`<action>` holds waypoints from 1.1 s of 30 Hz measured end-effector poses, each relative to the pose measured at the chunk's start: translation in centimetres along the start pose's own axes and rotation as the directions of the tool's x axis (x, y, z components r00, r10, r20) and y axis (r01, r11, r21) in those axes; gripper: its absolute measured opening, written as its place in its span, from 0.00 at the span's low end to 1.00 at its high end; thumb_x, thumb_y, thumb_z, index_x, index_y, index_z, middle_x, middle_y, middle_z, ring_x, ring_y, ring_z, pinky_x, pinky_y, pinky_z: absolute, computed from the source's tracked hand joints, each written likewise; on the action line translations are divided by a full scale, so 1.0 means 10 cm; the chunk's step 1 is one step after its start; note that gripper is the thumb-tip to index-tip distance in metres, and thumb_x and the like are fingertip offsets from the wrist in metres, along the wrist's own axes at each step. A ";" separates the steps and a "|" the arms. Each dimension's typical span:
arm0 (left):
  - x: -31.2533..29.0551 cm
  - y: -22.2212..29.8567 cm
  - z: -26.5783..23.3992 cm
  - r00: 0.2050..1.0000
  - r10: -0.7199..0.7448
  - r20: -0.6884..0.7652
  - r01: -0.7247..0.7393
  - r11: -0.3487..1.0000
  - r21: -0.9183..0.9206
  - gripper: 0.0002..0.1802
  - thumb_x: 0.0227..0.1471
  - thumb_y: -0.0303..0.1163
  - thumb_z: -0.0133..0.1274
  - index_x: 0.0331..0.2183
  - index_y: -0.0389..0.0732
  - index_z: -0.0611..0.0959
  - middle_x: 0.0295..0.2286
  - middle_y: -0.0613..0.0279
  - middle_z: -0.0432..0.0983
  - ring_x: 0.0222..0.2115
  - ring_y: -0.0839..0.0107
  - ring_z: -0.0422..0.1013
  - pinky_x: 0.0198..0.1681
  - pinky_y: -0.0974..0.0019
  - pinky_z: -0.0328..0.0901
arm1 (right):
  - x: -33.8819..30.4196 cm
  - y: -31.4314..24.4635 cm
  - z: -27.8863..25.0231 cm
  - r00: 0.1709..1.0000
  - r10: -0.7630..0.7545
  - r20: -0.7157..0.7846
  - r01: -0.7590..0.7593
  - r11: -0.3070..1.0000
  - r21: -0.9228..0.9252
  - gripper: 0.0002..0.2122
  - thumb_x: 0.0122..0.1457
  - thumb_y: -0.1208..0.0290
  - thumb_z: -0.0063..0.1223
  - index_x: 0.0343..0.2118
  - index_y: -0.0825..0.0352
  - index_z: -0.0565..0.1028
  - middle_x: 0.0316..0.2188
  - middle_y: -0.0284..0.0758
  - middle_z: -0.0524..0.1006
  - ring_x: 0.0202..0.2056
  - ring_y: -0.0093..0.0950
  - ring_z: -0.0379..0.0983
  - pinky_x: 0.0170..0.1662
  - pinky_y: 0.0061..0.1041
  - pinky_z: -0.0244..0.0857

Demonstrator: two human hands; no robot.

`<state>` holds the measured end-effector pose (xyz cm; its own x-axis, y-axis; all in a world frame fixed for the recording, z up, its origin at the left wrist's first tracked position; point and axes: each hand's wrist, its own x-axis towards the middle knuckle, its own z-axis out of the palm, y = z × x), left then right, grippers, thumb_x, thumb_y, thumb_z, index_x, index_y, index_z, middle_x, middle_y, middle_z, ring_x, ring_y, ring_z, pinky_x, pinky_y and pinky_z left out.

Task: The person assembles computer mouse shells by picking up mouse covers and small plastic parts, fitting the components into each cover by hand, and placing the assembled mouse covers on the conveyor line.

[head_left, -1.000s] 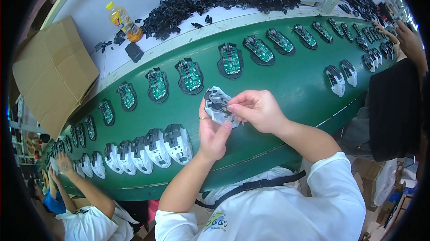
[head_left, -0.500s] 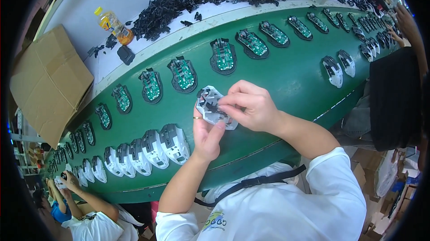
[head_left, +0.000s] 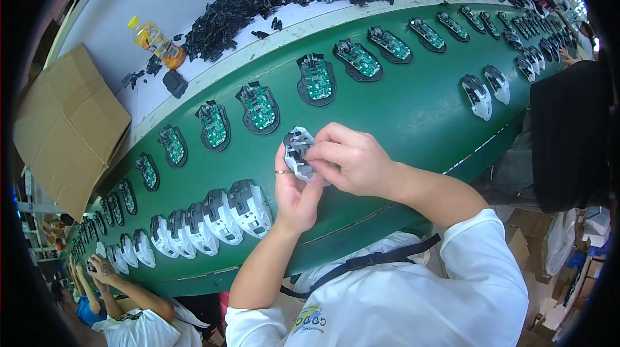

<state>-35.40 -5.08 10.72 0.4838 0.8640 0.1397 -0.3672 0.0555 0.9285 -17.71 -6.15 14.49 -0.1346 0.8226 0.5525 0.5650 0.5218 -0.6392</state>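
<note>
Tipped up with its hollow inside showing, a white mouse top shell point(head_left: 299, 143) rests in my left hand point(head_left: 297, 200), whose fingers wrap its far side and whose thumb presses its near edge. A ring sits on one finger of that hand. My right hand point(head_left: 354, 158) has its fingers pinched together inside the shell, against dark parts there. Whatever the fingertips grip is hidden behind them. Beyond the shell, mouse bases with green circuit boards point(head_left: 260, 108) lie in a long row. To the left stand several white-and-black mouse shells point(head_left: 250, 208).
The green conveyor belt point(head_left: 413, 105) curves past me. Behind it, a white ledge holds a heap of small black plastic parts point(head_left: 258, 8), a yellow-capped bottle point(head_left: 158, 43) and a cardboard sheet point(head_left: 71, 127). Two shells point(head_left: 476, 96) lie at the right. Other people point(head_left: 139, 321) work at both sides.
My right hand has shifted slightly left, deeper over the shell, and the shell has turned a little in my left hand. The bases have shifted slightly left in view.
</note>
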 end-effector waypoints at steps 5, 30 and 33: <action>0.01 0.04 0.02 0.999 -0.001 -0.035 0.002 1.000 0.020 0.41 0.57 0.17 0.48 0.67 0.36 0.49 0.56 0.56 0.63 0.56 0.68 0.64 0.61 0.62 0.59 | 0.02 -0.02 0.02 0.997 -0.074 -0.027 0.071 0.993 -0.095 0.07 0.48 0.80 0.66 0.29 0.67 0.78 0.37 0.37 0.81 0.29 0.31 0.79 0.31 0.28 0.74; -0.01 0.15 -0.13 0.988 -0.144 -0.049 0.138 0.985 -0.107 0.42 0.55 0.27 0.52 0.67 0.40 0.54 0.55 0.56 0.66 0.53 0.66 0.69 0.53 0.59 0.70 | 0.07 0.10 -0.06 1.000 0.011 0.026 -0.016 0.978 0.209 0.09 0.51 0.80 0.69 0.36 0.69 0.85 0.28 0.39 0.83 0.27 0.27 0.81 0.29 0.23 0.73; 0.00 0.18 -0.21 0.959 -0.282 -0.033 0.262 0.922 -0.284 0.41 0.54 0.32 0.52 0.67 0.41 0.56 0.57 0.55 0.66 0.54 0.61 0.70 0.50 0.57 0.75 | 0.11 0.10 -0.12 0.991 0.132 0.025 -0.133 0.931 0.340 0.08 0.51 0.80 0.69 0.36 0.70 0.85 0.28 0.39 0.84 0.27 0.25 0.81 0.29 0.23 0.73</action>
<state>-37.73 -3.94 11.68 0.5412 0.8293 -0.1393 -0.4379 0.4193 0.7952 -16.31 -4.97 15.09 -0.0795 0.8897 0.4495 0.2675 0.4534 -0.8502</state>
